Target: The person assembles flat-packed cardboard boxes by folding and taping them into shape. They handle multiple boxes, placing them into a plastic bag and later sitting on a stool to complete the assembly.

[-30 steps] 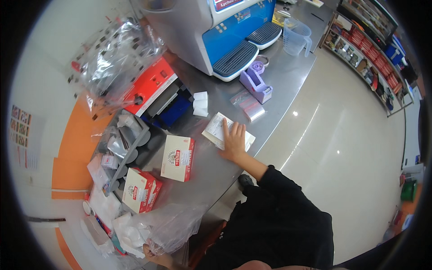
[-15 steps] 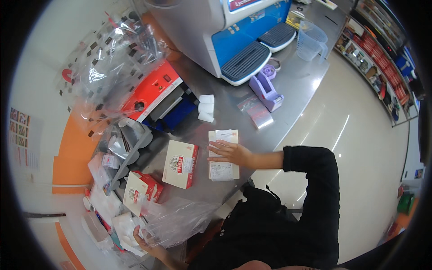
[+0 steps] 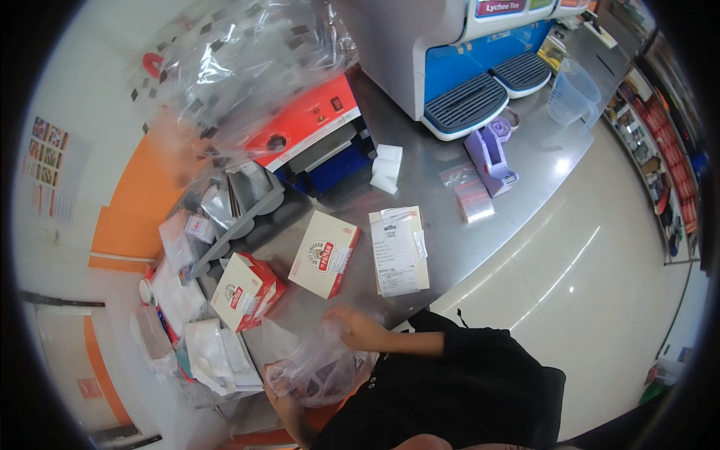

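A clear plastic bag [image 3: 322,371] hangs at the near edge of the counter, between my two hands. My right hand [image 3: 354,328] has its fingers closed on the bag's upper rim. At the bag's left side my left hand [image 3: 281,386] grips the plastic, its fingers partly covered by the film. Just beyond the hands stand a cream-and-red cardboard food box [image 3: 324,253] and a smaller cream-and-red box [image 3: 244,292]. To their right lies a cream box with a paper receipt [image 3: 395,259] on its top.
A drink dispenser [image 3: 465,105] stands at the back. Right of centre are a purple tape dispenser [image 3: 491,157], small clear bags [image 3: 469,193] and a plastic jug [image 3: 574,94]. A red-and-blue machine [image 3: 315,124] and a grey organiser [image 3: 240,225] stand at the left, near white paper packets [image 3: 214,356].
My right hand has left the receipt box and moved down-left to the plastic bag. My left hand has shifted right with the bag. The whole view has swung, moving the counter items rightward.
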A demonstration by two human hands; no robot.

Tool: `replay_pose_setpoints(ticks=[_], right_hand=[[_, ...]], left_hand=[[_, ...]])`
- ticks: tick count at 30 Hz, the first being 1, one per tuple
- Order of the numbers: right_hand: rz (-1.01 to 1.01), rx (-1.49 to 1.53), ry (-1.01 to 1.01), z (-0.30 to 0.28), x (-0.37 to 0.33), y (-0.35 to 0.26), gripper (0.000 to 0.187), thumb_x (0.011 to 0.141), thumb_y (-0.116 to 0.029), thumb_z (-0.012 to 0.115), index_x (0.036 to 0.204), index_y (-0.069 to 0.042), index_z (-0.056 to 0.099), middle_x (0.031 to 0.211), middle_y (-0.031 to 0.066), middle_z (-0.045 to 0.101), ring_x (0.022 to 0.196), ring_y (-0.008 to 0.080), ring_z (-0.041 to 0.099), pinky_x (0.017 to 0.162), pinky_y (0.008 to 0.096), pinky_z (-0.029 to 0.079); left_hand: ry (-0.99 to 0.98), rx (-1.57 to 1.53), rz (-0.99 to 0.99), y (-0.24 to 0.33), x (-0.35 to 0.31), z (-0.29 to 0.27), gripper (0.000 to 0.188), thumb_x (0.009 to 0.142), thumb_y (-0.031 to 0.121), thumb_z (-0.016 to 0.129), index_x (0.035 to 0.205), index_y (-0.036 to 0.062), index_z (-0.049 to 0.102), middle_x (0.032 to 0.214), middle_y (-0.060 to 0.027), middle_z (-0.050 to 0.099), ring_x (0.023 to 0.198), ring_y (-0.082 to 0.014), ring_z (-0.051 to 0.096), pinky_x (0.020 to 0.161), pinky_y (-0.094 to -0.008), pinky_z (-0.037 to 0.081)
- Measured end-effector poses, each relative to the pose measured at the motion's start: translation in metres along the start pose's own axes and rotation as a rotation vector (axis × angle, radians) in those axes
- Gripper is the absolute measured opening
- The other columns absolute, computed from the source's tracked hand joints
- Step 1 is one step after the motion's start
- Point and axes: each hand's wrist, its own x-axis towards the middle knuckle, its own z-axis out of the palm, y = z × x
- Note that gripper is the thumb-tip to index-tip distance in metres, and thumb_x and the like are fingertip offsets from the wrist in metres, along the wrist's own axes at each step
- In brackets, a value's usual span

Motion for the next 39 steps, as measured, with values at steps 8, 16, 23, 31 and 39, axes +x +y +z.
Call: replay_pose_setpoints(ticks=[8, 16, 23, 31, 39], right_hand=[[0.56, 0.587, -0.156, -0.015, 0.037, -0.03, 0.027, 0.085, -0.004, 0.046, 0.11, -0.007, 0.055, 0.075, 0.0002, 0.053, 0.061, 0.0052, 0.049, 0.054, 0.0212, 0.04], [-0.104, -0.244, -0.631, 0.021, -0.001, -0.096, 0.041, 0.075, -0.019, 0.07, 0.109, -0.004, 0.053, 0.099, 0.0225, 0.06, 0.085, 0.0392, 0.062, 0.073, 0.0409, 0.05], [-0.116, -0.083, -0.226, 0.015, 0.042, -0.013, 0.023, 0.073, -0.006, 0.059, 0.095, 0.001, 0.058, 0.087, 0.0158, 0.06, 0.078, 0.0283, 0.061, 0.069, 0.0311, 0.047], [-0.398, 0.032, -0.475, 0.068, 0.067, -0.042, 0.03, 0.07, -0.003, 0.057, 0.099, 0.001, 0.053, 0.093, 0.0081, 0.054, 0.09, 0.018, 0.053, 0.075, 0.0288, 0.046], [0.065, -0.145, -0.731, 0.108, 0.029, 0.0, 0.048, 0.068, -0.001, 0.069, 0.112, 0.004, 0.05, 0.094, 0.0137, 0.059, 0.078, 0.0185, 0.06, 0.064, 0.0313, 0.051]], left_hand=[[-0.142, 0.36, 0.347, -0.009, -0.006, -0.004, 0.022, 0.075, 0.001, 0.064, 0.092, 0.002, 0.051, 0.08, -0.0045, 0.058, 0.066, -0.0106, 0.055, 0.062, -0.0257, 0.046], [1.006, 0.391, 0.548, -0.028, -0.05, -0.086, 0.023, 0.093, 0.018, 0.053, 0.084, -0.0017, 0.06, 0.069, -0.0044, 0.062, 0.067, -0.0096, 0.057, 0.061, -0.0268, 0.048], [1.484, 0.912, 0.814, -0.017, -0.112, -0.1, 0.026, 0.085, 0.022, 0.064, 0.067, 0.004, 0.061, 0.059, -0.0078, 0.056, 0.053, -0.0163, 0.057, 0.047, -0.0325, 0.039], [0.529, -0.436, 0.256, -0.123, -0.04, -0.057, 0.021, 0.085, 0.022, 0.06, 0.092, 0.0036, 0.065, 0.087, -0.0102, 0.065, 0.081, -0.0207, 0.063, 0.072, -0.0327, 0.049], [0.485, -0.207, 0.061, -0.184, -0.009, -0.089, 0.024, 0.081, 0.014, 0.06, 0.103, 0.0054, 0.063, 0.093, -0.0105, 0.067, 0.084, -0.0215, 0.065, 0.075, -0.0333, 0.051]])
